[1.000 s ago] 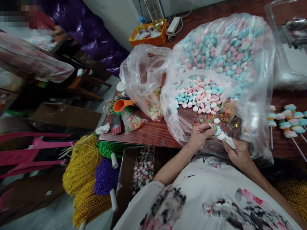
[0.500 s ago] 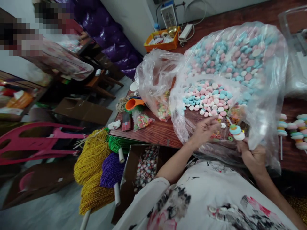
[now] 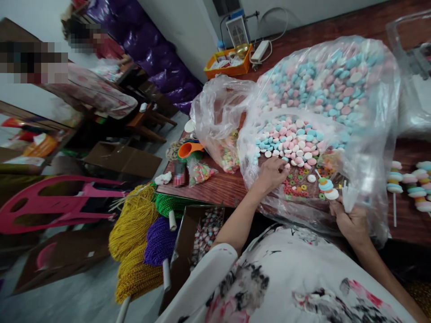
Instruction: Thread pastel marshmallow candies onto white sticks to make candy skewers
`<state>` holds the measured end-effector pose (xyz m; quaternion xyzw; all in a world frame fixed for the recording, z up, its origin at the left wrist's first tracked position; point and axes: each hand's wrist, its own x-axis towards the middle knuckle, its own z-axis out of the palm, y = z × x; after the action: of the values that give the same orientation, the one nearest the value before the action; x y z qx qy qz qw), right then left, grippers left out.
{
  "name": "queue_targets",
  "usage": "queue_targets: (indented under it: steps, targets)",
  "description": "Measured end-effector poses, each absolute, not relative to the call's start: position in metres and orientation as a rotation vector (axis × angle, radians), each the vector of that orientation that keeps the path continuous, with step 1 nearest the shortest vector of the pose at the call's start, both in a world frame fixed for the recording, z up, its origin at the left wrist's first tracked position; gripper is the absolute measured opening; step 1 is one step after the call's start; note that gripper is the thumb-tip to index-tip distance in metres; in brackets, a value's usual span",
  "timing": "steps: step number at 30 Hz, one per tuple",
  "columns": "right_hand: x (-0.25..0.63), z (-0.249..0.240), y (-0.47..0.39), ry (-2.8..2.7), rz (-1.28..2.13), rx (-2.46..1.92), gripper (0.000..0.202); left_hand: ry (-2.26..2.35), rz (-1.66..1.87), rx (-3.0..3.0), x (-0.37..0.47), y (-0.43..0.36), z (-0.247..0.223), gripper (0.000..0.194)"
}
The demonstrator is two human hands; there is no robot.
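My left hand is at the near left edge of the pile of pink, blue and white discs, its thumb and forefinger pinched on a small pink disc. My right hand grips a stick threaded with white, blue, orange and green pieces; its bare tip points up and left. White sticks also poke out from this hand. Between the hands, small coloured rings and one loose white disc lie on the plastic. A large clear bag full of discs stands behind.
Finished threaded sticks lie at the right. An orange scoop, small bags of rings and an orange tray are on the table's left part. Below are an open box and cord bundles. Other people sit at far left.
My left hand has moved left, away from the threaded stick, to the edge of the disc pile, and its fingers have closed. My right hand still holds the stick, nearly in place.
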<state>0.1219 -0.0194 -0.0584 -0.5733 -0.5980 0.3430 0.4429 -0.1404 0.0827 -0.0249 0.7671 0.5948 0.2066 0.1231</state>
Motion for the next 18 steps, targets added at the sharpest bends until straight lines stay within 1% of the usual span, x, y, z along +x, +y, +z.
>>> queue_targets:
  steps: [5, 8, 14, 18]
  targets:
    - [0.119, -0.051, -0.018, -1.564, 0.807, -1.412, 0.042, 1.690, 0.206, 2.468, -0.138, 0.067, -0.019, 0.019]
    - [0.119, -0.053, -0.019, -1.572, 0.800, -1.398, 0.041, 1.644, 0.147, 2.503, -0.135, 0.064, -0.018, 0.020]
    - [0.121, -0.057, -0.019, -1.649, 0.790, -1.372, 0.036, 1.713, 0.345, 2.392, -0.133, 0.065, -0.023, 0.017]
    - [0.121, -0.057, -0.019, -1.660, 0.774, -1.365, 0.037, 1.696, 0.737, 2.038, -0.139, 0.069, -0.024, 0.013]
